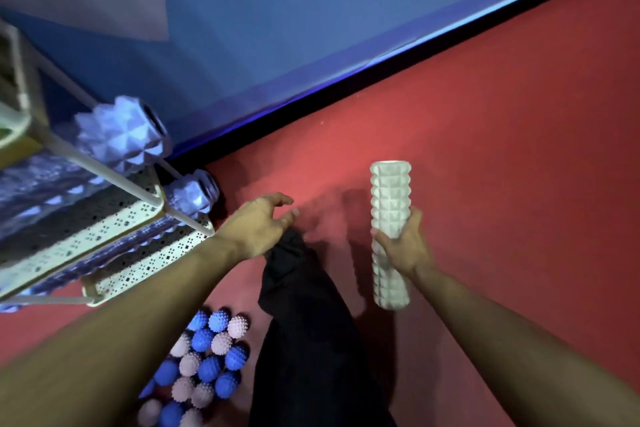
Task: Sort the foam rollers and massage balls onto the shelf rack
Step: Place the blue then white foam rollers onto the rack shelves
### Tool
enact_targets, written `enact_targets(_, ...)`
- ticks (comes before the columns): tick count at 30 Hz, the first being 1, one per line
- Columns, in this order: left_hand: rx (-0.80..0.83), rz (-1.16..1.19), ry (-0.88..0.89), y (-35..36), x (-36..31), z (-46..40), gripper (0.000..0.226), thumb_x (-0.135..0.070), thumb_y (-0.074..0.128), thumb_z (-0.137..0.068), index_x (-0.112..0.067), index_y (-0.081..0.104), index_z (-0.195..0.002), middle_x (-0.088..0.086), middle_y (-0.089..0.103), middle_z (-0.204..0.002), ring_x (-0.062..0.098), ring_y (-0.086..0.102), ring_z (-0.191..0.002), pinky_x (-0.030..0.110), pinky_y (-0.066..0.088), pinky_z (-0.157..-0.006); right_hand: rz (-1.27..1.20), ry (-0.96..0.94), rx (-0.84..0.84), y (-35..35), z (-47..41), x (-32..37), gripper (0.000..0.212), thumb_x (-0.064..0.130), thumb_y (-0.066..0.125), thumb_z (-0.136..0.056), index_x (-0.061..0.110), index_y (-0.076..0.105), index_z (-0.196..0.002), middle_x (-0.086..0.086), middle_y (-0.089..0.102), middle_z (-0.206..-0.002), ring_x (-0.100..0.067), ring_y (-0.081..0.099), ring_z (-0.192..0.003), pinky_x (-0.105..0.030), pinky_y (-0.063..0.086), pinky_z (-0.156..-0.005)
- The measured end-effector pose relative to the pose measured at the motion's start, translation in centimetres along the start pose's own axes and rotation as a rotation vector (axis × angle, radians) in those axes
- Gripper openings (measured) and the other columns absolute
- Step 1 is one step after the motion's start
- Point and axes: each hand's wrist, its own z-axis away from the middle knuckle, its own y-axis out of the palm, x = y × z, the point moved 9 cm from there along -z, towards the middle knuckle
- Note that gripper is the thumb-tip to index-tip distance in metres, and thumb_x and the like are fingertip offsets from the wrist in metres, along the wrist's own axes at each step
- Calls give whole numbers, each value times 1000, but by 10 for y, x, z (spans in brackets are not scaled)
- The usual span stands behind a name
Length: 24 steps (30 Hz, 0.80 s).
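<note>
My right hand [403, 244] grips a white studded foam roller [390, 198] around its middle and holds it upright over the red floor. My left hand [261, 222] hangs open and empty just right of the white shelf rack [117, 236]. A purple studded roller [121, 135] lies on an upper perforated shelf, and another purple roller [192, 196] lies on the shelf below, both ends poking out to the right. A pile of several blue and pale pink spiky massage balls [204, 364] sits on the floor at the bottom left, under my left forearm.
My dark trouser leg [308, 329] runs between my arms down to the bottom edge. A blue wall [277, 38] with a black skirting meets the red floor [502, 114] diagonally behind the rack. More purple rollers fill the rack's left part, blurred.
</note>
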Motion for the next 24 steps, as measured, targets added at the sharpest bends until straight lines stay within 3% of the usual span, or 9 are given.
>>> enact_targets(2, -61, -2, 18, -31, -9, 26, 45, -50, 56, -97, -28, 58, -136, -1, 58, -140, 22, 56, -128, 35, 43, -110, -196, -101, -27, -11, 14, 59, 75, 29, 77, -85, 19, 23, -136, 1, 53, -129, -20, 59, -115, -39, 50, -98)
enact_targets(4, -136, -21, 48, -66, -19, 55, 46, -48, 58, -97, -24, 57, -137, 3, 57, -141, 27, 61, -121, 36, 47, -105, -297, -175, -13, -15, 32, 115, 74, 21, 78, -86, 12, 24, -137, 1, 54, -126, -13, 60, -111, -29, 48, -92)
enact_targets(8, -271, -69, 71, -133, -21, 125, 53, -51, 58, -96, -23, 54, -141, 0, 58, -140, 19, 57, -125, 31, 41, -107, -443, -289, 45, -10, 84, 218, 72, 21, 82, -83, 14, 30, -133, 13, 59, -112, 0, 62, -96, -30, 50, -90)
enact_targets(11, -345, -103, 46, -173, -4, 181, 62, -57, 60, -92, -25, 50, -144, -1, 55, -144, 17, 54, -129, 30, 39, -106, -502, -343, 132, 12, 135, 280, 79, 31, 83, -81, 14, 31, -138, 6, 59, -124, -11, 63, -109, -32, 49, -95)
enact_targets(14, -401, -126, 37, -208, 16, 238, 68, -72, 57, -85, -35, 51, -141, -7, 54, -144, 16, 53, -131, 36, 43, -108, -572, -357, 232, 40, 188, 330, 93, 54, 82, -66, 18, 34, -137, 5, 59, -134, -13, 61, -117, -39, 48, -105)
enact_targets(20, -522, -98, 26, -265, 56, 340, 77, -77, 63, -76, -36, 48, -140, -7, 55, -138, 17, 58, -123, 38, 48, -102, -775, -264, 413, 108, 282, 398, 97, 66, 86, -49, 25, 43, -125, 3, 67, -121, -22, 69, -107, -52, 55, -96)
enact_targets(24, -605, -241, -29, -288, 78, 388, 91, -78, 63, -75, -31, 37, -148, -5, 55, -142, 22, 58, -123, 37, 49, -92, -980, -187, 663, 152, 340, 431, 78, 45, 87, -69, 18, 51, -133, -6, 72, -122, -28, 72, -105, -51, 61, -78)
